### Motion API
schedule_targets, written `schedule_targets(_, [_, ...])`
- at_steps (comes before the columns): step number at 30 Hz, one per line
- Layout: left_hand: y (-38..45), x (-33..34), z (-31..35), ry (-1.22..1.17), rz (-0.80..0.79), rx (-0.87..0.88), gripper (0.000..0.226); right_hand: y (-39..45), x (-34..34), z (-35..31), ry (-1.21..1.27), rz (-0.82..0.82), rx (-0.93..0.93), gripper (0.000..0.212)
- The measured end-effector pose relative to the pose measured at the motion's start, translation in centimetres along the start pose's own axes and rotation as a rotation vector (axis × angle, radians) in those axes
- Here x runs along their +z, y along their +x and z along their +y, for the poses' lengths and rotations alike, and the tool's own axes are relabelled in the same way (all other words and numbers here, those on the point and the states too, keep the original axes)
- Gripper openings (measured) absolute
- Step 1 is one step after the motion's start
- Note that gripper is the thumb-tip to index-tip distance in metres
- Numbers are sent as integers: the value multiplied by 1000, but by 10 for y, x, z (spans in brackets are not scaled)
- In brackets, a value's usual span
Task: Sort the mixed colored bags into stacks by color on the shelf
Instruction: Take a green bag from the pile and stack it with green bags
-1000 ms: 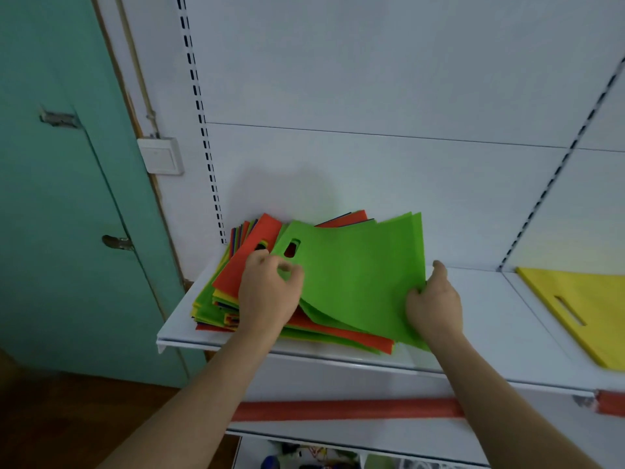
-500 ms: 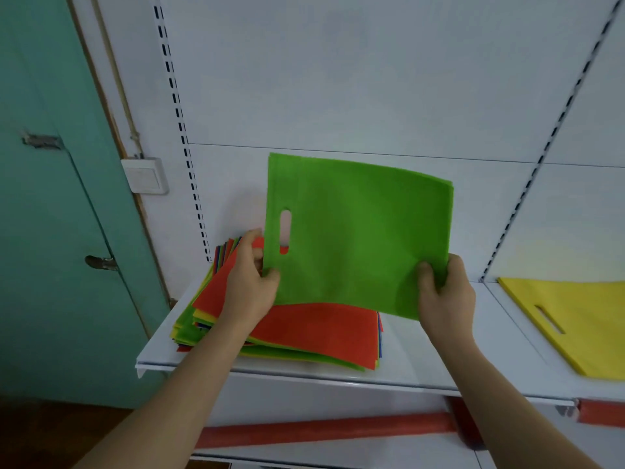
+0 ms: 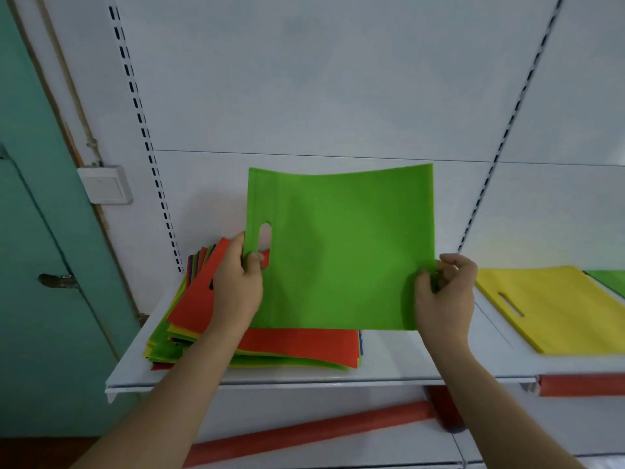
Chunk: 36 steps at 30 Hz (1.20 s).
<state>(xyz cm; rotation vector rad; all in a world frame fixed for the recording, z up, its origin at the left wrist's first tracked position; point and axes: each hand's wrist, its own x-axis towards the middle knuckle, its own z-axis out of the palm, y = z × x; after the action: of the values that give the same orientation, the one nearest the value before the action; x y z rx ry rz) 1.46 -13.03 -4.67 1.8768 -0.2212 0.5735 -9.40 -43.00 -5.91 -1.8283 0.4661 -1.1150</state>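
A bag (image 3: 341, 245) is held upright between two hands, left hand (image 3: 236, 286) at its left edge, right hand (image 3: 443, 292) at its right. Behind and below, a mixed stack (image 3: 270, 346) lies on the shelf (image 3: 389, 370). Another bag (image 3: 558, 306) lies flat on the shelf to the right, well apart.

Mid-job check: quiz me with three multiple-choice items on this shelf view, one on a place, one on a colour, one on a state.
1. Where does the yellow bag lie?
A. right of the mixed stack
B. on the mixed stack
C. on the floor

2. What colour tops the mixed stack?
A. blue
B. red
C. yellow

3. How is the green bag held?
A. flat on the shelf
B. by one hand
C. lifted by both hands

Key: 1 A, it rests on the shelf further right; 2 B, red lies uppermost; 3 C, left hand and right hand pinch its edges.
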Motion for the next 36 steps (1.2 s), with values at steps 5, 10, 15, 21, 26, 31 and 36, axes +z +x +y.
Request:
schedule_targets(5, [-20, 33, 11, -61, 41, 39, 33, -10, -43, 14, -209, 15, -199, 25])
schedule_targets(10, [-48, 86, 30, -39, -77, 106, 17, -16, -110, 39, -391, 57, -223, 39])
schedule_targets(15, [-92, 143, 79, -20, -213, 167, 29, -12, -198, 65, -508, 64, -154, 48])
schedule_targets(21, [-151, 224, 155, -24, -285, 266, 38, 6, -311, 94, -559, 108, -86, 59])
schedule_targets(26, [-216, 304, 215, -45, -337, 260, 39, 29, -416, 123, -613, 136, -76, 61])
schedule_targets(31, [-272, 377, 258, -12, -438, 280, 44, 48, -500, 155, -703, 147, -18, 69])
schedule_targets(36, [-300, 443, 282, 11, -491, 308, 44, 68, -544, 197, -748, 107, 49, 73])
